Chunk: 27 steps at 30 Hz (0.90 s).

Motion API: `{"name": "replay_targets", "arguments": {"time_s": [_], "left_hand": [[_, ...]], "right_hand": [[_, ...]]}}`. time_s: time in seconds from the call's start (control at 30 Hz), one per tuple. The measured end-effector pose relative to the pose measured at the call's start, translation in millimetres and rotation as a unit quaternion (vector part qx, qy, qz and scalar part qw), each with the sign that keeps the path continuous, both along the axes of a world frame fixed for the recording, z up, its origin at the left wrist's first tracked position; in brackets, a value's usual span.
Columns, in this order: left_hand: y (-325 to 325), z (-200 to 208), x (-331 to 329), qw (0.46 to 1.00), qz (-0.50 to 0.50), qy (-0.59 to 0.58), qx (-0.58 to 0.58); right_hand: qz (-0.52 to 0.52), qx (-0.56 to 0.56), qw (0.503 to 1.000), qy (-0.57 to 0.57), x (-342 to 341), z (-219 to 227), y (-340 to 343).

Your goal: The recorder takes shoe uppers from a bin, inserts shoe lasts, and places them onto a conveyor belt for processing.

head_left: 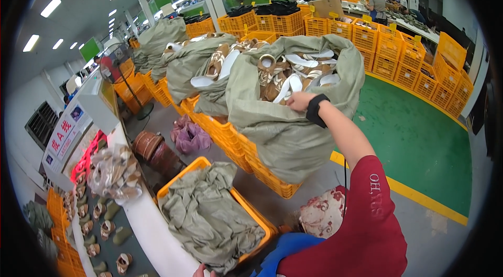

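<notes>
My right hand reaches out at the near rim of a big olive-green sack. Its fingers are curled on the cloth edge, and a black band sits on the wrist. The sack is stuffed with white and brown shoe parts and stands on yellow crates. Only the fingertips of my left hand show at the bottom edge, touching the white rim of a conveyor table. Whether that hand holds anything is hidden.
A yellow crate holding empty green sacks stands just in front of me. Two more full sacks lie further left. Shoes lie on the conveyor at the lower left. Stacked yellow crates border a green floor area, and people work at the far right.
</notes>
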<state>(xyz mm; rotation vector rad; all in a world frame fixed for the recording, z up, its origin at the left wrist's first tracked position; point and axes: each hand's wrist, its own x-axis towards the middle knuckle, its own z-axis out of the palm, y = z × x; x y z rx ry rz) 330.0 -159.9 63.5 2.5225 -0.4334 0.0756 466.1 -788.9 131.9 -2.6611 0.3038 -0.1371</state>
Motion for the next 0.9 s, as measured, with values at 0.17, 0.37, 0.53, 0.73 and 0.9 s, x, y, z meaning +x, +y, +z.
{"name": "replay_targets", "arguments": {"time_s": [0.17, 0.37, 0.53, 0.73, 0.9], "left_hand": [[-44, 3, 63, 0.996, -0.001, 0.081, 0.041], [-63, -18, 112, 0.994, 0.015, 0.107, 0.023], [-85, -21, 136, 0.968, 0.092, 0.209, 0.102], [-111, -20, 143, 0.96, 0.101, 0.225, 0.134], [-113, -31, 150, 0.955, 0.102, 0.277, 0.031]], "right_hand": [[-0.202, 0.11, 0.967, -0.112, 104, 34, -84], [-0.338, 0.068, 0.937, -0.064, 188, 5, -146], [-0.348, 0.092, 0.925, -0.121, 251, -47, -194], [-0.241, 0.128, 0.96, -0.065, 278, -91, -242], [-0.332, 0.034, 0.941, 0.051, 286, -106, -244]]}}
